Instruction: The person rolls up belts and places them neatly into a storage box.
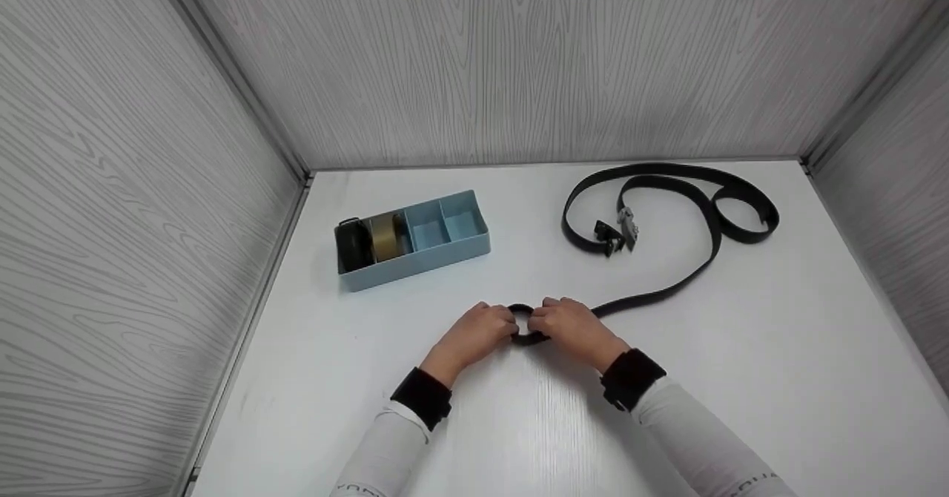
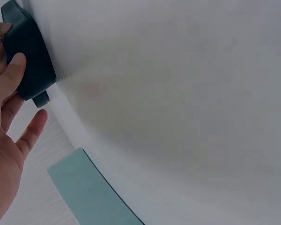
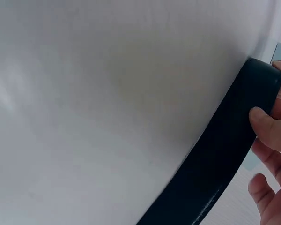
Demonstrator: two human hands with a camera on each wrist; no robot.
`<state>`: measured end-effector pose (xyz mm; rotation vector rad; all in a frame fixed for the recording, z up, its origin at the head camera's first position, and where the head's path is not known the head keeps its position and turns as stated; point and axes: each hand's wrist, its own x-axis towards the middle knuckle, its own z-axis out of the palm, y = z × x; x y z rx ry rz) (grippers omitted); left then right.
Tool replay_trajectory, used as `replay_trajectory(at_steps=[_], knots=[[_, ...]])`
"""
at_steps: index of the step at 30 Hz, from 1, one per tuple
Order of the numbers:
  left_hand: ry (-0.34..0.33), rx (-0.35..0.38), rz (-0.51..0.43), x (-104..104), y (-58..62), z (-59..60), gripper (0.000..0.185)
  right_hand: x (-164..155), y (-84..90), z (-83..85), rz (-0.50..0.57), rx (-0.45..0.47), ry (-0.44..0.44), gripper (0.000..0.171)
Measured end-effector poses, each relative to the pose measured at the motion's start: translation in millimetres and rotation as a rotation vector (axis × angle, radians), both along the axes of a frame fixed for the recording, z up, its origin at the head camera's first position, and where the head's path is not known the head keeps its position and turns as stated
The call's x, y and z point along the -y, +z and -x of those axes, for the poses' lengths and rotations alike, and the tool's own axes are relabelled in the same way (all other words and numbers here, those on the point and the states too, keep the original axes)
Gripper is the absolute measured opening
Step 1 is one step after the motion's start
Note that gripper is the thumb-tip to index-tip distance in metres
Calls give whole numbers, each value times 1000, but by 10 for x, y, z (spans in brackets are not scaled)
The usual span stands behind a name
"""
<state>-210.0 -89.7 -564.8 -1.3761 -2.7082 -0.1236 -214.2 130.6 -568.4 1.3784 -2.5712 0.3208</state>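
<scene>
A black belt (image 1: 652,297) lies on edge on the white table, one end curled into a small ring between the hands. My left hand (image 1: 477,334) pinches the ring's left side. Across from it, my right hand (image 1: 577,330) pinches the strap where the curl meets the longer run. In the left wrist view, a thumb presses the curled belt (image 2: 35,61). The right wrist view has the thumb flat against the strap (image 3: 225,136), with the other fingers behind it. From there the strap sweeps right and back to a silver buckle (image 1: 628,224).
Behind it, a second black belt (image 1: 574,193) curves on the table, with a loop at right and a dark buckle (image 1: 608,237). At back left stands a blue divided tray (image 1: 415,262) holding a black belt roll (image 1: 354,246) and a tan roll (image 1: 384,237). Walls enclose the table.
</scene>
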Motion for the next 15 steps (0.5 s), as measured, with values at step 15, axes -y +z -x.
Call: replay_trajectory(at_steps=[15], knots=[[-22, -91, 47, -74, -103, -49, 24, -27, 35, -239, -24, 8, -130, 14]])
